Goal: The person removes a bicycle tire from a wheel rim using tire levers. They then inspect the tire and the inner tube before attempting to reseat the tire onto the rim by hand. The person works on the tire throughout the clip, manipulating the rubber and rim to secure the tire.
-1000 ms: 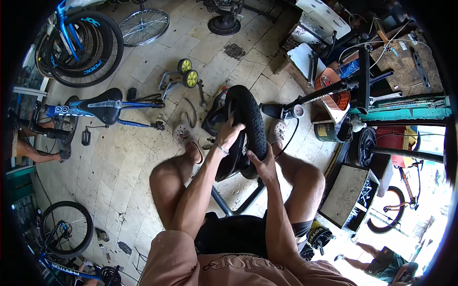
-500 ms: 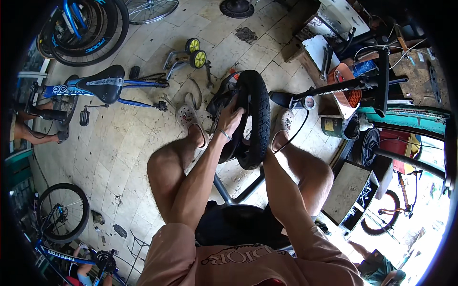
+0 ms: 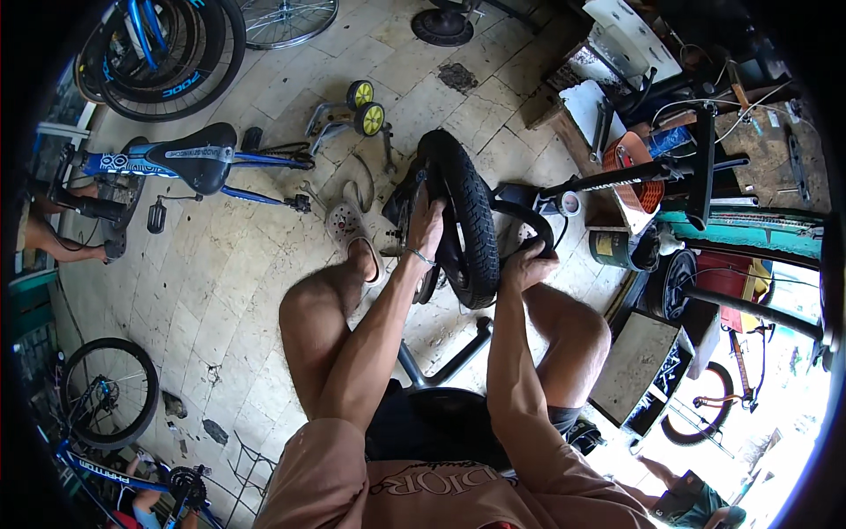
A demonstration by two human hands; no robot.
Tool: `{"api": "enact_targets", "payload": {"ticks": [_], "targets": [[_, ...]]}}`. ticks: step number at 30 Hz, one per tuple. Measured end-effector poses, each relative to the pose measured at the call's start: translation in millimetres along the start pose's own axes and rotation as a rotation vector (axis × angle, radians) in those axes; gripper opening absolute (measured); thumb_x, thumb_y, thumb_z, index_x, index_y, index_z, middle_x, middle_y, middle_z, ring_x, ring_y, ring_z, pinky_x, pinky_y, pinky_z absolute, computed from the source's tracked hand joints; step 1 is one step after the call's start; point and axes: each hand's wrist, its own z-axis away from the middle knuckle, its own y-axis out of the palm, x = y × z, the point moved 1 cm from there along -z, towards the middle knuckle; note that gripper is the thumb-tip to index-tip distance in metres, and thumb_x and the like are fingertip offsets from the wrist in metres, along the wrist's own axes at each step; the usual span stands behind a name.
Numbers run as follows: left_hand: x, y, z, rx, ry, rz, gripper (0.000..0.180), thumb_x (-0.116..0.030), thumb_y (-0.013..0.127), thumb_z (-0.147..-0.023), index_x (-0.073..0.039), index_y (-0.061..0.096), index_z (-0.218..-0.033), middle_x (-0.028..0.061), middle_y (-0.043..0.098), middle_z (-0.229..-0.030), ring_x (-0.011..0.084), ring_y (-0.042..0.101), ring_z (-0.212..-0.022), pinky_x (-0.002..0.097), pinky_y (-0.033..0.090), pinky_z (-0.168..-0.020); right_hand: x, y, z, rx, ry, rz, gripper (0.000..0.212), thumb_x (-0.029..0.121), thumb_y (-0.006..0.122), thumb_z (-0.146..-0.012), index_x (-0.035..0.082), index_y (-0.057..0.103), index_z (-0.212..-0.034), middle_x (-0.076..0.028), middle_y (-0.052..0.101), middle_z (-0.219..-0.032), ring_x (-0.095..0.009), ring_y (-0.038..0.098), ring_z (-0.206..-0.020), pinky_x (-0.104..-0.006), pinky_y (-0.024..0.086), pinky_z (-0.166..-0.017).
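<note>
Two bare hands work at a black, knobby rubber tyre [image 3: 477,231] that stands roughly upright, a little tilted, between the person's knees, over the pale tiled floor [image 3: 231,291]. The left hand [image 3: 426,231] is mostly closed, thumb and fingers gripping the tyre's left edge, though the fingertips are lost in the dark rubber. The right hand [image 3: 529,264], beside the tyre's lower right side, is curled around a smooth, black rubber inner tube [image 3: 535,220], which bows out in a loop from the tyre's right side. As far as the view shows, the work looks partway along: a length of tube is outside the tyre, so the two are neither fully together nor clearly apart. How much tube lies inside cannot be told, nor whether it is going in or coming out. A black floor pump with a round white gauge [image 3: 569,204] stands just beyond the loop, not in either hand. Left of the tyre, a grey metal wrench [image 3: 388,150] and a pair of yellow-hubbed, black-rimmed training wheels [image 3: 370,119] lie on the floor, untouched.
</note>
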Motion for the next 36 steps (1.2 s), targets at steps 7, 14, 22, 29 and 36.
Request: {"api": "enact_targets", "payload": {"ticks": [7, 14, 22, 29, 36], "targets": [[-3, 25, 8, -0.048, -0.098, -0.072, 0.063, -0.026, 0.045, -0.1, -0.011, 0.015, -0.153, 0.0248, 0.038, -0.146, 0.0329, 0.042, -0.131, 0.035, 0.034, -0.106, 24, -10, -13, 0.227, -0.162, 0.136, 0.07, 0.043, 0.064, -0.088, -0.01, 0.04, -0.126, -0.034, 0.029, -0.133, -0.048, 0.035, -0.119, -0.0551, 0.031, -0.102], [12, 38, 8, -0.037, -0.201, -0.035, 0.064, -0.029, 0.038, -0.104, -0.01, 0.002, -0.153, 0.02, 0.053, -0.131, 0.0285, 0.058, -0.108, 0.0342, 0.044, -0.094, 116, -26, -2, 1.094, -0.136, -0.139, 0.074, 0.062, 0.026, -0.098, -0.001, 0.063, -0.112, -0.017, 0.066, -0.099, -0.028, 0.059, -0.091, -0.0349, 0.043, -0.09], [10, 46, 10, 0.121, -0.437, 0.907, 0.073, -0.068, 0.029, -0.093, -0.006, 0.059, -0.117, 0.0076, 0.067, -0.097, 0.0173, 0.066, -0.086, 0.032, 0.056, -0.076, 127, -28, -22, 1.583, 0.67, -0.612, 0.047, 0.033, 0.069, -0.088, -0.003, 0.058, -0.115, -0.009, 0.065, -0.105, -0.018, 0.062, -0.094, -0.0325, 0.049, -0.088], [34, 23, 11, 0.325, -0.403, 1.012, 0.07, -0.068, 0.028, -0.094, -0.008, 0.062, -0.102, 0.0043, 0.066, -0.09, 0.017, 0.065, -0.078, 0.034, 0.056, -0.074, 113, -29, 2, 1.586, 0.57, -0.486, 0.049, 0.036, 0.074, -0.084, -0.004, 0.058, -0.108, -0.006, 0.064, -0.093, -0.015, 0.059, -0.083, -0.0303, 0.048, -0.078], [3, 45, 18, 0.212, -0.43, 1.0, 0.049, -0.048, 0.042, -0.099, -0.007, 0.057, -0.121, 0.0072, 0.065, -0.1, 0.0187, 0.063, -0.09, 0.0353, 0.052, -0.086, 61, -10, -26, 1.252, 0.166, -0.178, 0.048, 0.032, 0.072, -0.086, -0.009, 0.06, -0.108, -0.015, 0.067, -0.096, -0.02, 0.062, -0.086, -0.0333, 0.05, -0.076]]}}
